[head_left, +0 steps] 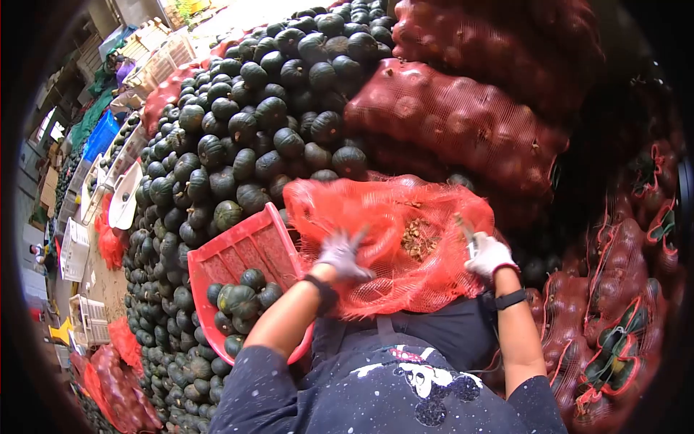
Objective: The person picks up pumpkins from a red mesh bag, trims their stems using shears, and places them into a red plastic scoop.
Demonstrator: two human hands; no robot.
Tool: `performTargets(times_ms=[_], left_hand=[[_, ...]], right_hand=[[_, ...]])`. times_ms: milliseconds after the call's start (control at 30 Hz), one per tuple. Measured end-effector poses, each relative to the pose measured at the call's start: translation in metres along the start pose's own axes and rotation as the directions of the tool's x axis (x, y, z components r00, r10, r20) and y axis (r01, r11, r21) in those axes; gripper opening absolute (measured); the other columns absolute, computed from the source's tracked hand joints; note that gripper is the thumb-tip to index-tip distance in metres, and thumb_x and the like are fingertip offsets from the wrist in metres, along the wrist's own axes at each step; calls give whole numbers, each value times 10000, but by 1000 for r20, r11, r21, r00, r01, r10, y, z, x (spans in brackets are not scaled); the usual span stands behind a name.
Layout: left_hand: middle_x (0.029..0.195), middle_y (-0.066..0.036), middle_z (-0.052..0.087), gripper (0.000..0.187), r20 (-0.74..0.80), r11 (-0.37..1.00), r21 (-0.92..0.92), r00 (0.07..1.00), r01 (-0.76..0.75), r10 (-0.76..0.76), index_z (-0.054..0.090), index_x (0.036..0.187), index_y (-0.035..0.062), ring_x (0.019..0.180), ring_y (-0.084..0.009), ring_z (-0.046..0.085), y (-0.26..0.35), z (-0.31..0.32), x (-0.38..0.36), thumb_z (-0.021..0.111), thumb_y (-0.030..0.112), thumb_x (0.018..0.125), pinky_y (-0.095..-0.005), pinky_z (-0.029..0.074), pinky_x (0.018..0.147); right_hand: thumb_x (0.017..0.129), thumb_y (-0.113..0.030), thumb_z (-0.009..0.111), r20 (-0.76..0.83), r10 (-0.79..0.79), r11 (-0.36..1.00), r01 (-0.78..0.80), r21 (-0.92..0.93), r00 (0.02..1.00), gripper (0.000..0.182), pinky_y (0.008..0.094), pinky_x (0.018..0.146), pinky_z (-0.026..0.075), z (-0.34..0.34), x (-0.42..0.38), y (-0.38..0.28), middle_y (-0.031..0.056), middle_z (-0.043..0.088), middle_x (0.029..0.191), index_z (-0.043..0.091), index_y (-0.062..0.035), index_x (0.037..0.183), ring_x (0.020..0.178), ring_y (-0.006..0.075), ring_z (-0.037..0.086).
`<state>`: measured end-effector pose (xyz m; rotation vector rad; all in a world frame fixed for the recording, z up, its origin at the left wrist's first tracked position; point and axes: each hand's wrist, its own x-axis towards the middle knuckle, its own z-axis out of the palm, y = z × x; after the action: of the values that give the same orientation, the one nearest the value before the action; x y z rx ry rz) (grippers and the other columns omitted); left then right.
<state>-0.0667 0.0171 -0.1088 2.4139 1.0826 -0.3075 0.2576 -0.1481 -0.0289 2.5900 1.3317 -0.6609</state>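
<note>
A red mesh bag (390,239) lies spread in front of my body, its mouth wide, with small brown dry bits (419,240) showing inside. My left hand (345,256), in a pale glove, rests at the bag's left side with its fingers spread. On the right, my gloved right hand (489,254) is closed around a small metallic tool (471,242), partly hidden by the fingers, beside the bag's edge. Left of the bag stands a tilted red crate (206,269) holding several dark green pumpkins (242,300).
A large heap of green pumpkins (246,126) rises ahead and to the left. Full red mesh sacks (455,119) are stacked ahead right, with more sacks (622,267) at the right. White crates (75,249) and a person in purple (125,70) are far left.
</note>
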Motion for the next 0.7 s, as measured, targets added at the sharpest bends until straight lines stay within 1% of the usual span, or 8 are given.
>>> performTargets(times_ms=[67,167,233,267,400,500,600,700], left_hand=[[1509,-241,445,1054,98,995,103,995,-7,-3,432,1498,103,1353,-449,454,24,17,6,841,577,650,-549,368,1111],[1269,-241,649,748,126,908,-396,988,136,-93,635,1283,56,1206,-385,608,17,54,59,789,533,727,-456,466,1027],[1171,-198,712,491,51,700,-706,980,-102,194,697,1168,21,1134,-287,665,37,38,22,643,435,909,-389,491,997],[1235,-170,700,465,-186,653,-651,916,-386,356,684,1196,13,1177,-258,643,43,38,6,604,406,961,-385,475,1022],[1297,-39,661,397,-59,-276,-961,993,-29,100,656,1259,36,1249,-184,572,75,52,-35,593,344,1016,-343,401,1102],[1156,-10,678,356,-89,-203,-979,948,-27,305,682,1194,67,1136,-114,591,94,10,-42,665,348,976,-312,427,1041],[1083,18,706,302,-18,-533,-842,984,82,180,717,1170,79,977,-80,643,110,3,-25,691,303,969,-286,518,890],[1146,-25,713,359,-246,-466,-840,961,-278,-130,701,1207,38,1071,-113,645,111,24,22,627,330,1011,-288,501,967]], right_hand=[[786,-278,654,70,-98,995,97,21,993,453,488,912,536,4,-11,-33,268,684,1114,581,-52,1172,1040,420,676],[754,-245,718,22,-341,833,291,470,940,497,418,850,540,50,-14,-49,218,671,1010,560,-6,1160,964,357,670],[764,-52,673,-65,-484,54,103,993,873,582,336,837,528,101,-18,-63,54,632,1066,526,-10,1325,930,181,613],[784,-17,650,31,-440,-4,-36,999,898,609,303,801,530,68,-55,-82,30,609,1095,496,-30,1372,900,139,601],[819,-13,624,98,-573,-260,-293,920,814,630,259,754,531,67,-94,-92,47,598,1115,451,-55,1423,891,122,600],[844,-60,628,-61,-741,-571,-581,580,668,642,333,923,513,111,-66,-62,101,577,1271,428,-28,1453,1054,182,608],[826,-126,679,-85,-591,-197,-41,980,802,585,331,866,535,82,-88,-73,119,629,1183,503,-18,1373,982,234,642],[808,-191,730,-368,-576,605,683,409,730,540,329,809,556,55,-119,-80,138,681,1096,579,-8,1294,910,287,676]])
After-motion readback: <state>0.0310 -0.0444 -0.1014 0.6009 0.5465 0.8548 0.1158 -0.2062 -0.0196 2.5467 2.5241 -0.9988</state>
